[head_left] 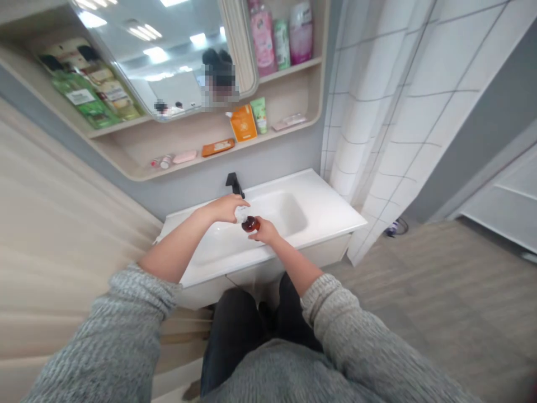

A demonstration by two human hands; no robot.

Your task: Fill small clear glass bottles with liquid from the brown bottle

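Wrapped around from below by the right hand [265, 230], a small amber glass bottle [250, 224], held low over the middle of the white basin [331, 223], its dark contents and fill level impossible to make out through the glass. Pressed right against the bottle's top, a white cap [241, 214], pinched under the curled fingers of the left hand [225, 208]. Neither hand spread, both close together. Just behind the left hand, a black faucet [234, 183] at the basin's back edge. Higher up on the lower shelf [285, 130], an orange carton [242, 123], a green tube [259, 115], an orange packet [218, 147] and a pink bar [184, 157]. On the upper shelf [289, 70], a pink bottle [262, 39], a green bottle [282, 45] and a mauve bottle [301, 39], their contents hidden by opaque sides and labels.
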